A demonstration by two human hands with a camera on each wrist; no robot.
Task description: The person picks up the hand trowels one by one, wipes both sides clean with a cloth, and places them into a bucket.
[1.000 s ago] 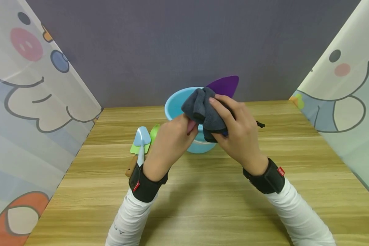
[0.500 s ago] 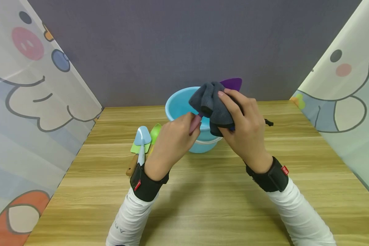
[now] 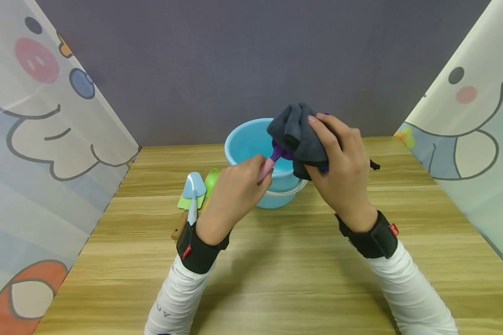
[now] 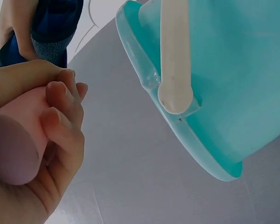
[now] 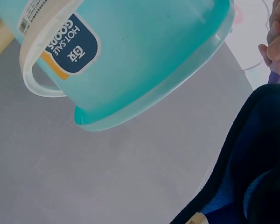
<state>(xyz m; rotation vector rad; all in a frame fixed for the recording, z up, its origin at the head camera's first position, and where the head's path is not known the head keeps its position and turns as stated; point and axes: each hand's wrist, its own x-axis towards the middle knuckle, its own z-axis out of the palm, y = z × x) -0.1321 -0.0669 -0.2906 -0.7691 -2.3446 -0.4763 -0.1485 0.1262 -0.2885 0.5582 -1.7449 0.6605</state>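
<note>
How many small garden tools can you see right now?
4: a purple shovel in the left grip, partly covered by the cloth; a light-blue shovel, a rounded green tool and a flat green tool on the table, left of the bucket. Others may be hidden.

Grey wall (image 3: 251, 60): plain, filling the top middle of your head view.
Left panel (image 3: 54, 163): pale, cartoon-printed; you see a pink oval (image 3: 37, 60) at upper left, an orange shape (image 3: 0, 310) at lower left.
Right panel (image 3: 478, 158): similar print, with a pink spot (image 3: 466, 94) at your upper right.
Wooden tabletop (image 3: 297, 293): light and brown grain running crosswise before you.
Light: soft shadows at lower centre.
</note>
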